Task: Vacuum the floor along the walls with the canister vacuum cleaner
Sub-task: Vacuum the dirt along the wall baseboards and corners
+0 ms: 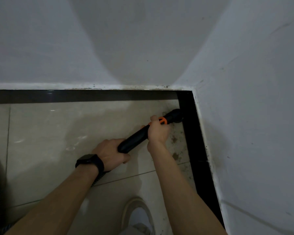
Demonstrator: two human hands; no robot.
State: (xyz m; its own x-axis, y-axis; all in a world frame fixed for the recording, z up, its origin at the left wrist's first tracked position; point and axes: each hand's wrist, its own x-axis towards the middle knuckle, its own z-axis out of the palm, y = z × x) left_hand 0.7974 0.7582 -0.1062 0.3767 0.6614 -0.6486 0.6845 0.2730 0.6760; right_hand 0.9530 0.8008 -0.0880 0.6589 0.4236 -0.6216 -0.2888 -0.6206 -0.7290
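Two-handed hold on the vacuum wand [136, 139]: left hand [111, 152] curled round the rear end to steer and push, right hand [158, 131] wrapped close behind the orange collar [163, 120], likely for fine tip control. Nozzle [176, 116] down at the floor [58, 133], at the edge of the black border strip [192, 141] below the right wall [244, 116], near the corner, beside grimy patches [174, 139]. Probably parked there to pull dirt from the edge.

Bare forearms [176, 182], a black wristwatch [90, 161] with dark band on the left wrist, one pale shoe [137, 215]
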